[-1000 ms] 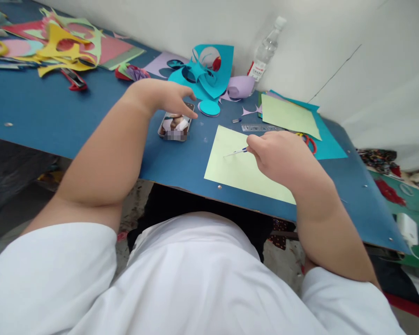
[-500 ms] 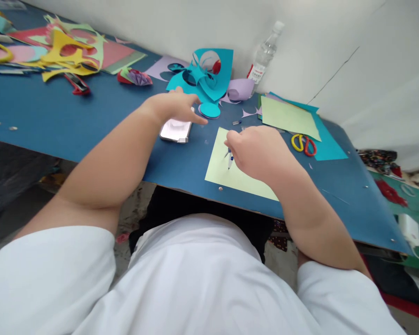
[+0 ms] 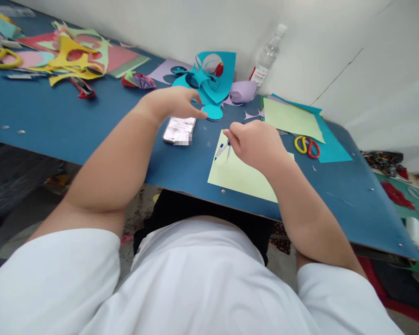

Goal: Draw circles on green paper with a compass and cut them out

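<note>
My right hand (image 3: 253,142) pinches the top of a drawing compass (image 3: 225,149), its two legs spread over a pale green sheet of paper (image 3: 240,181). The sheet lies near the table's front edge, partly covered by that hand. My left hand (image 3: 185,103) is open, thumb and fingers apart, above the far end of a phone (image 3: 179,130) with a lit screen. Its thumb tip reaches the edge of a small stack of blue paper circles (image 3: 212,112). I cannot tell whether it touches them.
Cut blue paper (image 3: 221,70) lies at the back by a plastic bottle (image 3: 268,53). Scissors with yellow and red handles (image 3: 307,146) rest at the right beside stacked sheets (image 3: 293,118). Yellow paper scraps (image 3: 70,53) and a red stapler-like tool (image 3: 84,88) are at the left.
The compass has turned, so its pen leg now points left instead of toward me. My left thumb has come closer to the blue circles. The whole view has shifted slightly.
</note>
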The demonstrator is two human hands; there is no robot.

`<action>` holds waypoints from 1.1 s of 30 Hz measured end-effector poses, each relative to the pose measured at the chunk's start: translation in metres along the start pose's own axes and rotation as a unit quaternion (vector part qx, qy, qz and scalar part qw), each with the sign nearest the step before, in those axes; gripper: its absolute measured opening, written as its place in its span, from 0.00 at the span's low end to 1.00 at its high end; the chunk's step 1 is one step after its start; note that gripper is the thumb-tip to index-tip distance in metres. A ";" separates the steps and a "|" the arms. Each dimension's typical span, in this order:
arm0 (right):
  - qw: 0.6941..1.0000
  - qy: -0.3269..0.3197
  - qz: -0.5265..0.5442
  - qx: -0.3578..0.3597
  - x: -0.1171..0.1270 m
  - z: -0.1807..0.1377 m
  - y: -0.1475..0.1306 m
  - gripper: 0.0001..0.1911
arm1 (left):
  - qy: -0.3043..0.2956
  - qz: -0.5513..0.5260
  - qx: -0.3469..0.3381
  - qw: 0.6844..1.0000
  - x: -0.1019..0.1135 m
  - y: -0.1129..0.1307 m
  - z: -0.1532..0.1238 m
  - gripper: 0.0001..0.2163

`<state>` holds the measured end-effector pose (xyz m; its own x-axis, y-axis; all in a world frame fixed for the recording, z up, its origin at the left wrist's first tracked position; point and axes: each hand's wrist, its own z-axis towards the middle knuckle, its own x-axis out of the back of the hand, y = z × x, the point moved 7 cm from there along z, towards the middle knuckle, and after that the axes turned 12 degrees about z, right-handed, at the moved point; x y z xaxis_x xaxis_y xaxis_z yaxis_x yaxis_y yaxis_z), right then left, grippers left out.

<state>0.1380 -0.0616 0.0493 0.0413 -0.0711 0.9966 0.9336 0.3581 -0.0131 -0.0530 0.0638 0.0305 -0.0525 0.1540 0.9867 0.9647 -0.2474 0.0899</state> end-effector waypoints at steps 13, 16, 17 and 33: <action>0.999 -0.044 -0.001 -0.004 0.003 -0.020 -0.007 0.22 | -0.086 0.049 0.097 0.990 0.001 -0.032 -0.004 0.48; 0.998 -0.064 -0.010 0.000 0.007 -0.025 -0.006 0.22 | -0.111 0.030 0.111 0.987 -0.002 -0.041 -0.003 0.51; 0.997 -0.070 -0.013 0.003 0.008 -0.027 -0.006 0.22 | -0.118 0.024 0.116 0.986 -0.003 -0.043 -0.003 0.51; 0.994 -0.105 -0.022 -0.035 0.014 -0.030 0.042 0.17 | -0.162 0.038 0.127 0.978 -0.008 -0.047 -0.001 0.55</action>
<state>0.1882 -0.0752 0.0599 -0.0690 0.1138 0.9911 0.9557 0.2925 0.0330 -0.0982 0.0732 0.0185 0.0658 0.4496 0.8908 0.9978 -0.0311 -0.0580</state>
